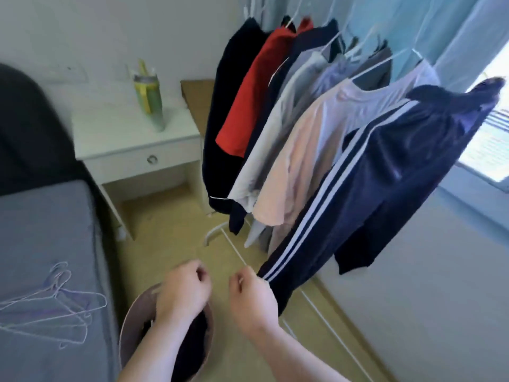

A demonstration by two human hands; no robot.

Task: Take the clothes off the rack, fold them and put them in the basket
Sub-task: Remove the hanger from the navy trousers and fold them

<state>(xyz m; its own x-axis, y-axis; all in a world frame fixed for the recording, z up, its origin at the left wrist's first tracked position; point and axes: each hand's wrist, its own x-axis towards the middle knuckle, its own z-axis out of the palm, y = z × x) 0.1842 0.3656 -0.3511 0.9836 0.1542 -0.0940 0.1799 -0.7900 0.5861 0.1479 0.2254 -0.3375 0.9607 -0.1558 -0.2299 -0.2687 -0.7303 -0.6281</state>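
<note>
right hand [252, 296] pinches the hem of navy striped trousers [385, 166] hanging on the rack [213, 233]. left hand [184, 288] curled, holding nothing, over the basket [129, 321] of dark clothes [192, 346].

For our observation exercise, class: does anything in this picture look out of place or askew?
Empty wire hangers lie in a loose tangle on the grey bed rather than stacked. The navy striped garment hangs slanted, its hem gripped by the right hand.
</note>
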